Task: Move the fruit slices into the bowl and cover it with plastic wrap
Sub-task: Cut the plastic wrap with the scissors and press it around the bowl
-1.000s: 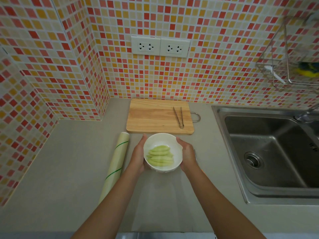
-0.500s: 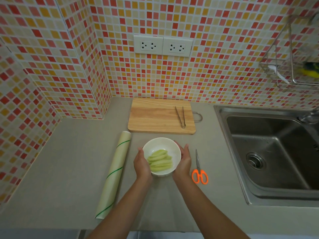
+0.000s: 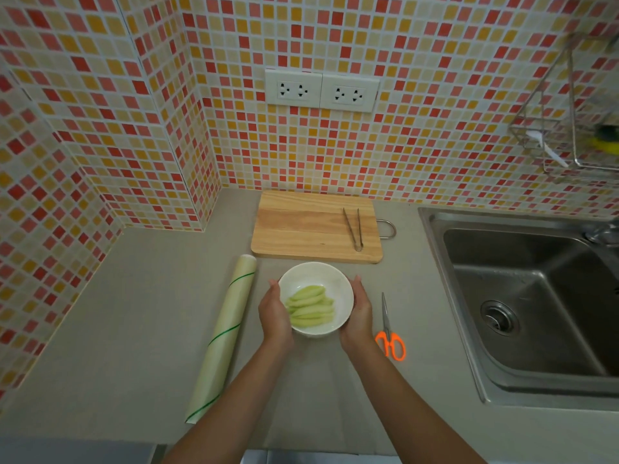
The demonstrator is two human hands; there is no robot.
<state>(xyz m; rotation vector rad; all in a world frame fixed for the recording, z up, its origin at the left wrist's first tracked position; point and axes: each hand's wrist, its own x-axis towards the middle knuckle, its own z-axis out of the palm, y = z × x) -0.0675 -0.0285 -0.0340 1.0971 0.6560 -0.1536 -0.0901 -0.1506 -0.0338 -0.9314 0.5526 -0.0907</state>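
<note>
— Since a second ago, what's shifted?

— Both hands have drawn the bowl [image 3: 316, 298] nearer the person, away from the cutting board [image 3: 311, 227], and the scissors [image 3: 390, 333] that the right arm hid have come into sight.

— How are the hands set?

— One on each side. The left hand [image 3: 275, 314] cups the bowl's left wall and the right hand [image 3: 358, 313] cups the right wall, fingers closed together and pressed against it. I cannot tell whether the bowl rests on the counter [image 3: 134, 329] or is just lifted.

— And the fruit?

— The fruit slices [image 3: 311, 308] lie inside the bowl, pale green, stacked side by side. About five; they overlap, so an exact count is hard. No wrap is visible over the bowl.

— What surrounds it?

— One roll of plastic wrap [image 3: 222, 336] lies just left of the left hand, running diagonally. One pair of orange-handled scissors sits just right of the right wrist, blades pointing away. One wooden board is beyond the bowl, close to its far rim, with one pair of metal tongs [image 3: 353, 229] on its right end. One steel sink [image 3: 536, 296] is further right, two wall sockets [image 3: 321, 91] are above the board, and one wire rack [image 3: 569, 122] hangs at upper right.

— Anything blocking the bowl?

— Only the hands themselves.
</note>
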